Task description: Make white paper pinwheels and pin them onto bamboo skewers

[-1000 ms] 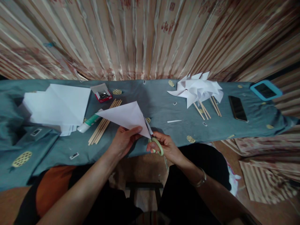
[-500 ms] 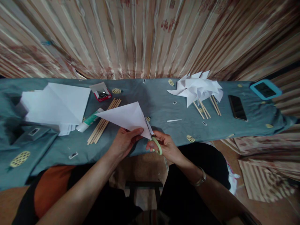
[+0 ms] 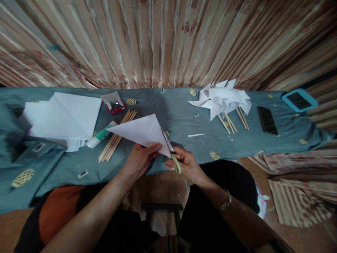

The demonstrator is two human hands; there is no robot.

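A white sheet of paper [image 3: 143,130], folded into a triangle, is pinched near its lower edge by my left hand [image 3: 140,160], thumb on top. My right hand [image 3: 185,163] grips scissors [image 3: 177,164] with pale green handles. Their blades lie along the paper's right edge and are mostly hidden by it. A narrow flap stands off that edge, beside the blades. Left of the folded paper lie several wooden sticks [image 3: 112,144], partly under its pointed corner, and a green and white glue tube [image 3: 101,134].
White paper sheets [image 3: 63,116] are stacked at the left. Behind the sticks stands an open red box [image 3: 115,107] of small metal pieces. Paper pinwheels [image 3: 221,96] on sticks, a phone [image 3: 268,120] and a blue-framed device [image 3: 300,99] lie right. A thin paper strip [image 3: 196,135] rests mid-table.
Hardly anything differs. The scissors and right hand have shifted very slightly against the paper's right edge, while my left hand keeps the same hold.
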